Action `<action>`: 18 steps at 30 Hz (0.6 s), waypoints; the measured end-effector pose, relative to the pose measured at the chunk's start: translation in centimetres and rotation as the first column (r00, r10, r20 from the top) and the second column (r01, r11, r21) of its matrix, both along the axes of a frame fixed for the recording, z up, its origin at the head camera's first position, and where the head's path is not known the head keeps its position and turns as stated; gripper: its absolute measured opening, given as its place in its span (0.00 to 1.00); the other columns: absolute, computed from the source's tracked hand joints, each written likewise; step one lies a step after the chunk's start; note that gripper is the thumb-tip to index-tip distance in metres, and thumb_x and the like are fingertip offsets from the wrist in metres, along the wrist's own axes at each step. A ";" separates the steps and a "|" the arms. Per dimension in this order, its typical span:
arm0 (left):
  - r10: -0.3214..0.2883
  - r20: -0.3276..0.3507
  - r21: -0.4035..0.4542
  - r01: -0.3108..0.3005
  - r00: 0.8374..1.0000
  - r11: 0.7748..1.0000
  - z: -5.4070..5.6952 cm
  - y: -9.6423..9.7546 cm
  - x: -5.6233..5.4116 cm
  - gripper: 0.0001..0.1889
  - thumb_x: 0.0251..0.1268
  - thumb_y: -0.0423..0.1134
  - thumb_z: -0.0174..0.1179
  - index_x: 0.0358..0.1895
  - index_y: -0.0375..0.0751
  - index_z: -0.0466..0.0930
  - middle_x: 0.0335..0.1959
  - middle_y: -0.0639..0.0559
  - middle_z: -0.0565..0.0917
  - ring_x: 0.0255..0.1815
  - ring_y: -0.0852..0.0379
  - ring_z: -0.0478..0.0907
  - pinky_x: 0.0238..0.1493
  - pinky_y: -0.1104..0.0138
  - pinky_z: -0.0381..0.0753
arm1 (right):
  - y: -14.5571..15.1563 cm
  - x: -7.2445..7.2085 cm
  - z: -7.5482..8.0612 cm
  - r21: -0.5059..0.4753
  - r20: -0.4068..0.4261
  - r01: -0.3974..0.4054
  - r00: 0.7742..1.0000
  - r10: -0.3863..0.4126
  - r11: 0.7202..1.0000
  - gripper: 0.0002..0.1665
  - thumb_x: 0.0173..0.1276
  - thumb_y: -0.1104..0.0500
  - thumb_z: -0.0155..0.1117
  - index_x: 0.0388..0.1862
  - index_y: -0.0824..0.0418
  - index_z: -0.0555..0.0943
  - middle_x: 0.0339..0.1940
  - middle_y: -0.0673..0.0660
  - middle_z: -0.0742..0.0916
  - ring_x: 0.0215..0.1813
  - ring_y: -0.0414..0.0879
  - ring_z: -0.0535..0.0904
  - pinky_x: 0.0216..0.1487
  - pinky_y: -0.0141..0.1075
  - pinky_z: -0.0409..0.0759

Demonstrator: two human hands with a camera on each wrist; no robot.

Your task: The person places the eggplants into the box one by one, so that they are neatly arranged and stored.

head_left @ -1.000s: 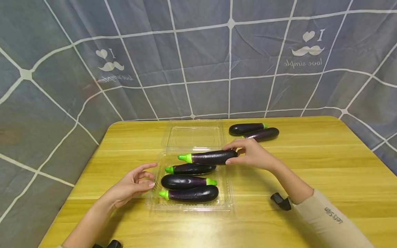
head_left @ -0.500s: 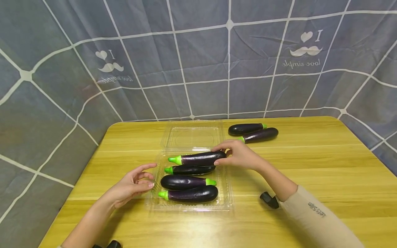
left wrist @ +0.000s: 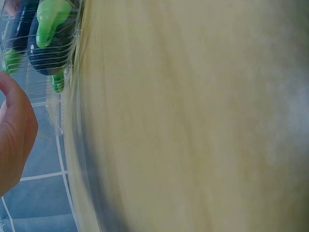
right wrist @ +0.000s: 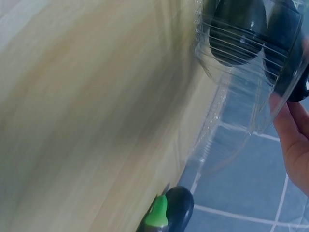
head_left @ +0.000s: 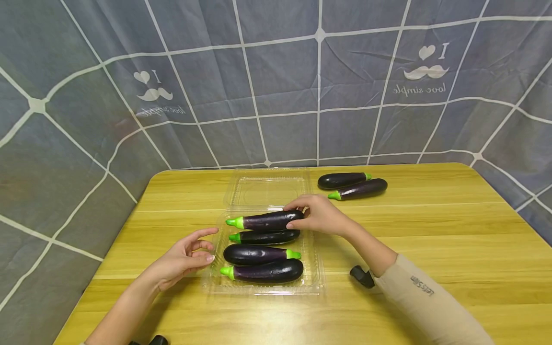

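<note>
My right hand (head_left: 321, 214) grips the thick end of a dark purple eggplant (head_left: 268, 221), whose green stem points left. This eggplant lies along the far side of the clear plastic clamshell box (head_left: 316, 282), close over another eggplant (head_left: 269, 236). Two more eggplants lie nearer in the box: one with its stem to the right (head_left: 254, 254), the front one with its stem to the left (head_left: 267, 271). My left hand (head_left: 183, 258) stays at the box's left side, fingers loosely bent and holding nothing. In the right wrist view, the right hand (right wrist: 294, 140) shows beyond the box wall.
The box's clear lid (head_left: 269, 189) lies folded back behind it. Two loose eggplants, one behind (head_left: 342, 180) and one in front (head_left: 362, 189), rest at the back right of the wooden table (head_left: 431, 230). A grey checked cloth (head_left: 284, 86) hangs behind the table.
My right hand has moved left and slightly down with the eggplant, bringing it over the far part of the box. My left hand has stayed in place.
</note>
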State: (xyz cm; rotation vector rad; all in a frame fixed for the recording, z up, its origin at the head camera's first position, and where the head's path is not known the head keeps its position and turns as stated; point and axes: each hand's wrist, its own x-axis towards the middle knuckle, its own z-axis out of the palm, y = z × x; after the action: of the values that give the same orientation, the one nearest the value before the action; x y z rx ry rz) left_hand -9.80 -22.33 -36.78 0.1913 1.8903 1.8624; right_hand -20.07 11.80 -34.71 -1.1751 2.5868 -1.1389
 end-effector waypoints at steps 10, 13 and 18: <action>0.002 -0.002 0.014 -0.002 1.000 1.000 0.0 0.0 0.0 0.35 0.61 0.28 0.59 0.70 0.37 0.53 0.43 0.50 0.70 0.38 0.63 0.75 0.44 0.70 0.78 | -0.8 0.0 0.1 0.008 0.022 0.031 0.999 -0.031 0.999 0.22 0.54 0.54 0.73 0.49 0.59 0.83 0.44 0.51 0.85 0.39 0.41 0.77 0.40 0.33 0.78; -0.001 -0.004 0.021 0.001 1.000 1.000 0.0 0.0 0.0 0.35 0.61 0.28 0.58 0.70 0.36 0.52 0.43 0.50 0.71 0.37 0.63 0.75 0.44 0.70 0.79 | -0.9 0.0 0.2 0.001 0.033 0.024 0.999 -0.024 1.000 0.23 0.55 0.54 0.72 0.49 0.60 0.82 0.44 0.52 0.85 0.40 0.41 0.77 0.40 0.33 0.78; -0.003 -0.002 0.027 0.003 1.000 1.000 0.0 0.0 0.0 0.35 0.61 0.28 0.58 0.70 0.37 0.52 0.43 0.51 0.71 0.37 0.64 0.75 0.43 0.70 0.78 | -1.1 0.0 0.3 0.004 0.040 0.012 0.999 -0.012 1.000 0.23 0.56 0.54 0.71 0.50 0.62 0.82 0.45 0.52 0.85 0.40 0.42 0.76 0.38 0.31 0.78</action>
State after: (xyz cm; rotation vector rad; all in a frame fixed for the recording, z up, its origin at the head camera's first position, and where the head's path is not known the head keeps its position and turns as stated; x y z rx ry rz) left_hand -9.78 -22.37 -36.80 0.2045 1.8661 1.8875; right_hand -20.09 10.69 -34.44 -1.1261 2.5686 -1.1465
